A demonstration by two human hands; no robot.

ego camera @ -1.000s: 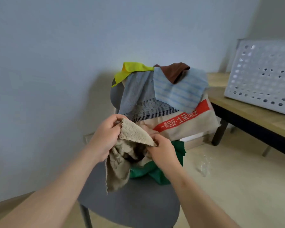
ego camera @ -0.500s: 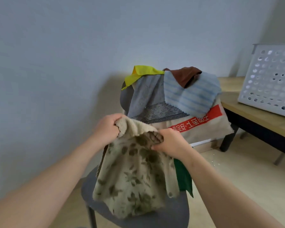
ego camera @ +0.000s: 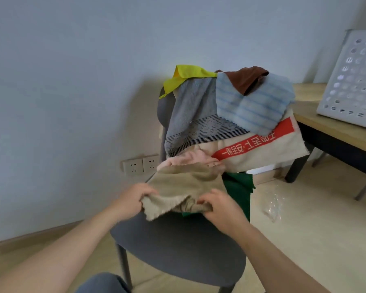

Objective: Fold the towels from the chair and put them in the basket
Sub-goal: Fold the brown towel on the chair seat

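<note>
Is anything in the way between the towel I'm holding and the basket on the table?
Left hand and right hand grip the tan towel over the chair seat. The draped towels on the chair back hang between it and the basket; passing in front of them looks free.

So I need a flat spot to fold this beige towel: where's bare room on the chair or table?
The chair seat is bare on your side of the left hand and right hand. So is the tabletop strip in front of the white basket. The chair back and rear seat are crowded with draped towels.
</note>
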